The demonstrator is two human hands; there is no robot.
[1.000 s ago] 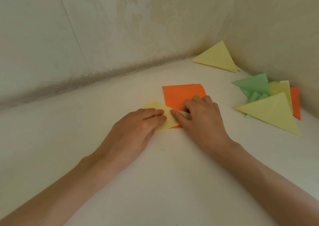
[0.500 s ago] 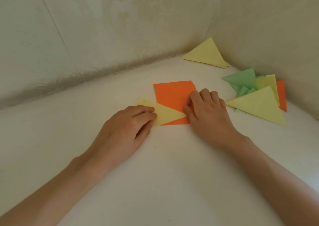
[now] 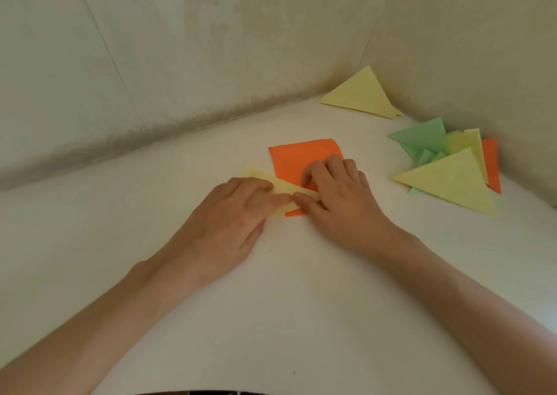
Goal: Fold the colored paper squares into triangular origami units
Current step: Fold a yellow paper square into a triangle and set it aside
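Note:
A narrow folded yellow paper lies across the near left corner of a flat orange paper square on the white surface. My left hand rests flat on the yellow paper's left part, fingers stretched out and pressing it down. My right hand sits on the orange square with its fingers curled. Its thumb and forefinger pinch the right tip of the yellow paper. Much of the yellow paper is hidden under both hands.
A pile of folded units lies at the right by the wall: a large yellow triangle, green pieces and an orange sheet. Another yellow triangle leans in the far corner. Walls close off the back and right.
My right hand has come back left from the orange square's edge and its thumb is on the yellow paper's tip again. The left hand has stayed pressed on the paper.

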